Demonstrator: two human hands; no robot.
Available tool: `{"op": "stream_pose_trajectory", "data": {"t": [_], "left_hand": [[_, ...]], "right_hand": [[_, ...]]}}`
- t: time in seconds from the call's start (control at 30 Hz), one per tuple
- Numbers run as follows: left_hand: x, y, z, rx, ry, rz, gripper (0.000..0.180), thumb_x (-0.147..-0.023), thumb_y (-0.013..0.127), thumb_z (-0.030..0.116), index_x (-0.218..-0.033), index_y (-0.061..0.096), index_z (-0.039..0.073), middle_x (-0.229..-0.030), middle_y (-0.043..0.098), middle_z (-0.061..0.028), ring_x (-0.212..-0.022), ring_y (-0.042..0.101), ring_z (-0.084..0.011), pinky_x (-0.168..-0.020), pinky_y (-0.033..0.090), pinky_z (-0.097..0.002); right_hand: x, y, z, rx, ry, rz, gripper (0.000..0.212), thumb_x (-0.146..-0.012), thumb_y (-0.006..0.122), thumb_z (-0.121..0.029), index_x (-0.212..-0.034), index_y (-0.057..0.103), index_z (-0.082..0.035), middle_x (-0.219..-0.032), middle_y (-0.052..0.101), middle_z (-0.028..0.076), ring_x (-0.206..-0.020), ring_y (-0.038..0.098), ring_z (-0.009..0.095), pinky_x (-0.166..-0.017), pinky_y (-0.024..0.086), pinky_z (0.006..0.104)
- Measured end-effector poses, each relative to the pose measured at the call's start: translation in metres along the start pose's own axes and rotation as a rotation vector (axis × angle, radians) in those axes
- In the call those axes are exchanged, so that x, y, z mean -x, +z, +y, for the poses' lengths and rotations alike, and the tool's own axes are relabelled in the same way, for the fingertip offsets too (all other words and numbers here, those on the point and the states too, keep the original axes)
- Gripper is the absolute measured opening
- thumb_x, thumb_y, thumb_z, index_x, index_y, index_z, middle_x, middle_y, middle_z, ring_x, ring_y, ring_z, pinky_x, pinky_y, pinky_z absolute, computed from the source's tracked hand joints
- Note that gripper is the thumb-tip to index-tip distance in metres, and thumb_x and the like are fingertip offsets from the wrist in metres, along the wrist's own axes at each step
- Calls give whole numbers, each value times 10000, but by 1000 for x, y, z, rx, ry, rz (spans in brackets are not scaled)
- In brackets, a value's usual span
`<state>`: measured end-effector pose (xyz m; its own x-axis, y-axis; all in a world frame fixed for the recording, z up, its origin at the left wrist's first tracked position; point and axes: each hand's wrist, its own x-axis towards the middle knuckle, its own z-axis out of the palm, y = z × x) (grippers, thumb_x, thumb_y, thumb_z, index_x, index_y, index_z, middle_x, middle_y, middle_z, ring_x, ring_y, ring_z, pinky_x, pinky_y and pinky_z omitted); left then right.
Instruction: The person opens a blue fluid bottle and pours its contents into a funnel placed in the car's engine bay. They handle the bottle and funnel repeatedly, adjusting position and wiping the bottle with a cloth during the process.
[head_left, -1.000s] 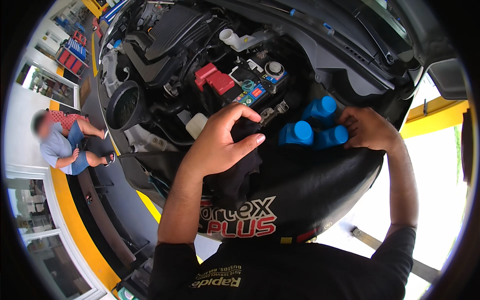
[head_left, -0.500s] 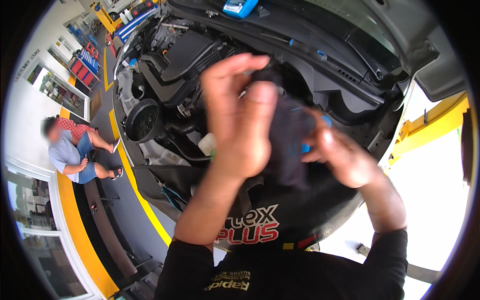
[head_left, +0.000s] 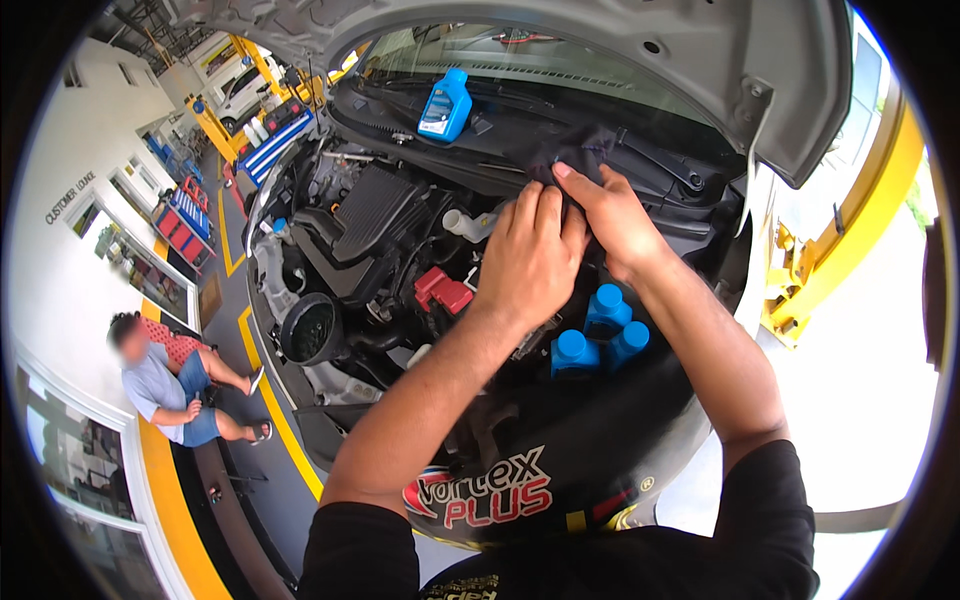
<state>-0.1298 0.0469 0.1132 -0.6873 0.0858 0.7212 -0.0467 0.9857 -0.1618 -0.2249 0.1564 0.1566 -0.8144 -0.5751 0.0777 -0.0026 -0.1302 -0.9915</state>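
Over the far right part of the engine bay, my two hands meet at a bunched dark cloth (head_left: 572,152). My right hand (head_left: 622,222) grips it with thumb and fingers. My left hand (head_left: 532,255) is closed against the cloth's near side, knuckles up; its fingertips are partly hidden. Below my right wrist, three blue bottles (head_left: 607,308) with blue caps stand close together. Another blue bottle (head_left: 446,105) stands on the cowl below the windshield, beyond my hands.
A black engine cover (head_left: 372,208), a red plastic part (head_left: 443,290) and a pale filler neck (head_left: 466,224) lie left of my hands. A black funnel-like opening (head_left: 310,328) is farther left. The raised hood (head_left: 640,45) hangs overhead. A person (head_left: 170,380) sits at the left.
Both hands have moved away from me with the cloth, up toward the windshield, and come together. The head view has tilted up, bringing the bottles and the hood into fuller sight.
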Motion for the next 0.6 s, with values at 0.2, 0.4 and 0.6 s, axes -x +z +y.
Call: {"op": "stream_pose_trajectory", "data": {"t": [0.2,0.4,0.6], "left_hand": [[-74,4,-88,-22,-48,100,457,-972,766,344,-1254,707,-10,-1428,646,-277,-1375,593,-432,-1123,484,-540],[-115,106,-280,155,-732,-74,1017,-864,849,578,-1531,483,-97,-1527,596,-312,-1407,599,-461,-1193,478,-488],[-149,136,-292,55,-802,-273,1209,-748,923,620,-1602,419,-71,-1538,604,-311,-1420,622,-405,-1189,497,-453]], "right_hand": [[-49,-46,-5,-349,-253,138,404,-1078,739,-331,-1242,585,5,-943,739,121,-766,728,203,-691,611,359],[-51,-53,16,-179,-229,-63,703,-1141,431,-666,-1353,586,-13,-983,744,114,-840,719,191,-802,604,340],[-65,-64,26,-118,-350,121,318,-1047,733,-283,-1052,755,34,-904,744,14,-871,627,59,-780,531,273]]}}
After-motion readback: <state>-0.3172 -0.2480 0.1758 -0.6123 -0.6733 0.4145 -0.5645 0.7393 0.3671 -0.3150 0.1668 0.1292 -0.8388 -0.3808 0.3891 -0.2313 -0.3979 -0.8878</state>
